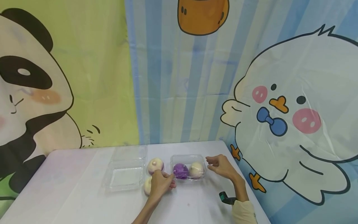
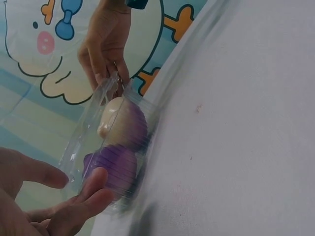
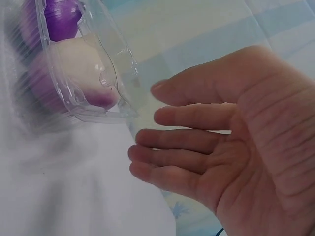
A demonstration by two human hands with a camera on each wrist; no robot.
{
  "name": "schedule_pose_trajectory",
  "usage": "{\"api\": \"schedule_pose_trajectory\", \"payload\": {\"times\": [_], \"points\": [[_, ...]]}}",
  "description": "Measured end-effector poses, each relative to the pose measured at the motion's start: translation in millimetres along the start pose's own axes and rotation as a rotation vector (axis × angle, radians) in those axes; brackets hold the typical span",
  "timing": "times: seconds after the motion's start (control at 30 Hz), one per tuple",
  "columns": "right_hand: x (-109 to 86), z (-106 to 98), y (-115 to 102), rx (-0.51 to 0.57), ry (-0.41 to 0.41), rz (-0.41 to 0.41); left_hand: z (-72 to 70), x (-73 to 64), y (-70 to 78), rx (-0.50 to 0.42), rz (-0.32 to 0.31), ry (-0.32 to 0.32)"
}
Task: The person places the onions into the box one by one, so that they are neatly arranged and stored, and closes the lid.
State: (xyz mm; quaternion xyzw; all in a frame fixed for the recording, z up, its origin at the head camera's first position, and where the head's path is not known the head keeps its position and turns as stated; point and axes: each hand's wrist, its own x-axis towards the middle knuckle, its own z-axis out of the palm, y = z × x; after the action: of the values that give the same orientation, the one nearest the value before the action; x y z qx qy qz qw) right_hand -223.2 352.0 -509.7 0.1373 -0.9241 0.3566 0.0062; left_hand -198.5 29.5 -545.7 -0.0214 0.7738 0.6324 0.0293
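Note:
A clear plastic clamshell box [image 1: 188,157] stands on the table with two round pieces inside, a ridged purple ball [image 1: 181,171] and a cream-and-purple ball [image 1: 196,170]. My left hand [image 1: 161,183] is at the box's left end; thumb and fingers are spread around that corner in the left wrist view, fingertips right at the plastic. At the opposite end is my right hand [image 3: 197,142], its fingers loosely extended and nothing in them, a small gap from the box's edge in the right wrist view.
Left of the box lie a cream-and-purple ball with a nub [image 1: 155,165] and a cream ball [image 1: 147,185] partly hidden behind my left hand. Further left, another clear box [image 1: 127,186] lies with its lid open. A cartoon-printed curtain [image 1: 173,93] hangs behind the white table [image 1: 92,199].

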Motion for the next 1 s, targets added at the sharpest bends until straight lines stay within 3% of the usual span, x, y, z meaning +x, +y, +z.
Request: {"api": "schedule_pose_trajectory", "payload": {"times": [0.13, 0.27, 0.37, 0.5, 0.7, 1.0], "points": [[-1.1, 1, 3, 0.045, 0.109, 0.041, 0.8, 0.9, -0.1, -0.019, 0.002, -0.004], [-4.1, 4, 5, 0.159, 0.218, 0.161, 2.1, 1.4, -0.4, -0.028, 0.014, -0.019], [-8.2, 6, 6, 0.224, 0.239, 0.253, 2.6, 0.6, -0.4, -0.023, 0.029, -0.036], [-15.8, 10, 6, 0.263, 0.119, 0.31, 2.5, -0.8, -0.4, -0.025, 0.038, -0.051], [-25.8, 13, 10, 0.317, -0.111, 0.272, 2.9, -1.3, -1.3, -0.026, 0.033, -0.048], [-29.7, 11, 7, 0.437, -0.238, 0.257, 1.8, 0.4, -2.6, -0.032, 0.029, -0.047]]}}
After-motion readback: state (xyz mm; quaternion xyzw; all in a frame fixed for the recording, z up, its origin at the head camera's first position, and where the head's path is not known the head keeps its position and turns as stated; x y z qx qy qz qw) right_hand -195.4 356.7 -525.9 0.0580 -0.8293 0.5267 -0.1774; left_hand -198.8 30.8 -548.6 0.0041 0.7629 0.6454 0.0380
